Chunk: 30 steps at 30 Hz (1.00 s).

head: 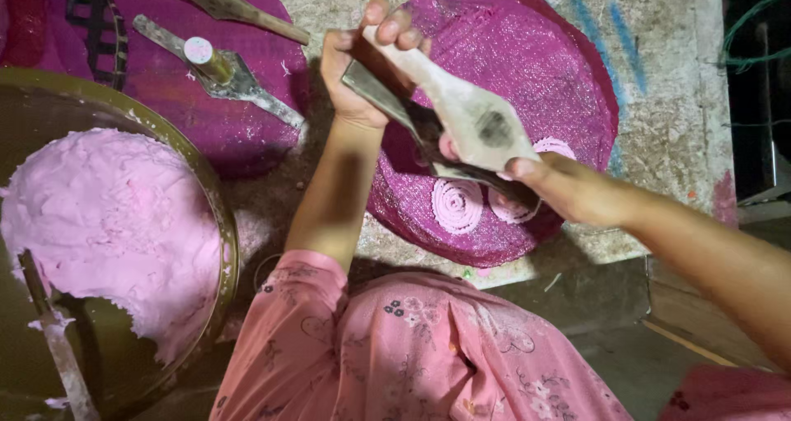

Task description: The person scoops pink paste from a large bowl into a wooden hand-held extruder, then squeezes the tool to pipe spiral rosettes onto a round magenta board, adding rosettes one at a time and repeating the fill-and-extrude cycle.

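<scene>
At the far left of the frame we see a big metal bowl (216, 192) heaped with pink dough (107, 223). At upper centre our left hand (356, 67) is closed around one end of a hinged wooden press (461, 112). Our right hand (540, 182) grips its other end, fingers curled shut. Behind the press lies a round magenta mat (535, 50) bearing pink spirals (457, 205).
</scene>
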### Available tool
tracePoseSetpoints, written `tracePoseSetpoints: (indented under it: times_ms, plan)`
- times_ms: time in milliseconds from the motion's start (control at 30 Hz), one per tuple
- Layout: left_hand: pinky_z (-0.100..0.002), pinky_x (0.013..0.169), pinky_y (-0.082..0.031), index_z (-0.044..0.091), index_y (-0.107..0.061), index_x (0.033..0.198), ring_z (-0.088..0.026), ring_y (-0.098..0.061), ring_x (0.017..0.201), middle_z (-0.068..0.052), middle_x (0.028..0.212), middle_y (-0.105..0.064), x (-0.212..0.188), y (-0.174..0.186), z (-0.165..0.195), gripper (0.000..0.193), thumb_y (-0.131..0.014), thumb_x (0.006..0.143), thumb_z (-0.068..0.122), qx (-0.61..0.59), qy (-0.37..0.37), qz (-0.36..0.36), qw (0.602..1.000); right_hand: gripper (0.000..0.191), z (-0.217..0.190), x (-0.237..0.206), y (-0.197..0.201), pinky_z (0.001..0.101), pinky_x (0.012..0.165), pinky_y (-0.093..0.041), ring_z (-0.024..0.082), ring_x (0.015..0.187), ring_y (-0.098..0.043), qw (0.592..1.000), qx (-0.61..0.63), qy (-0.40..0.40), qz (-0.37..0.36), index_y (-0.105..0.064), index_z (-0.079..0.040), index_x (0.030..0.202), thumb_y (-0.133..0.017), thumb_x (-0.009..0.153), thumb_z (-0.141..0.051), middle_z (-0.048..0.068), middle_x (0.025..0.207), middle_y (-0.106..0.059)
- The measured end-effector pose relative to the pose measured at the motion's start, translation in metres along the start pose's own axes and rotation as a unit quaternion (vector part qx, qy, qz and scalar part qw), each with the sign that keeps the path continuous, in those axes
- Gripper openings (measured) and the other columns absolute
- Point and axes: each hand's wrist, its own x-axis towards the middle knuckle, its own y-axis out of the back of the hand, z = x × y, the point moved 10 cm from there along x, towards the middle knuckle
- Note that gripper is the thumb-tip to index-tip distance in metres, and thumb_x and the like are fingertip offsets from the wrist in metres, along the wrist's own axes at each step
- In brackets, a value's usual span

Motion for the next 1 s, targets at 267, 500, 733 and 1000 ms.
tracePoseSetpoints:
  times_ms: [267, 500, 733, 1000]
  plan:
    - [-0.042, 0.110, -0.048, 0.015, -0.055, 0.112, -0.019, -0.059, 0.105, -0.001, 0.102, -0.058, -0.001, 0.008, -0.009, 0.022, -0.049, 0.098, 0.031, -0.016, -0.019, 0.036, 0.999, 0.071, -0.018, -0.008, 0.012, 0.0385, 0.066, -0.047, 0.018, 0.074, -0.058, 0.997, -0.030, -0.052, 0.043, -0.071, -0.009, 0.111, -0.035, 0.093, -0.067, 0.006, 0.082, -0.068]
    - [-0.037, 0.105, -0.049, 0.016, -0.056, 0.110, -0.016, -0.058, 0.099, 0.000, 0.096, -0.058, 0.010, -0.020, 0.016, 0.024, -0.049, 0.099, 0.037, 0.015, 0.003, 0.013, 1.000, 0.072, -0.048, -0.002, -0.005, 0.0341, 0.075, -0.052, 0.016, 0.078, -0.058, 0.995, 0.027, 0.092, 0.007, -0.069, 0.002, 0.100, -0.038, 0.102, -0.063, 0.006, 0.084, -0.067]
    - [-0.042, 0.104, -0.049, 0.015, -0.056, 0.111, -0.018, -0.060, 0.100, -0.002, 0.101, -0.060, 0.004, -0.019, -0.007, 0.025, -0.052, 0.099, 0.036, 0.028, -0.044, 0.037, 0.998, 0.068, -0.044, -0.027, 0.010, 0.0348, 0.076, -0.051, 0.015, 0.082, -0.061, 0.999, -0.006, 0.047, 0.018, -0.071, -0.003, 0.107, -0.035, 0.098, -0.060, 0.005, 0.088, -0.072]
    - [-0.039, 0.101, -0.051, 0.014, -0.056, 0.108, -0.016, -0.063, 0.096, -0.001, 0.096, -0.062, 0.021, -0.029, 0.024, 0.023, -0.049, 0.102, 0.035, 0.039, -0.022, 0.022, 0.999, 0.063, -0.068, -0.006, 0.003, 0.0335, 0.075, -0.055, 0.016, 0.079, -0.065, 0.992, 0.021, 0.115, 0.038, -0.065, -0.002, 0.106, -0.037, 0.099, -0.059, 0.006, 0.085, -0.069]
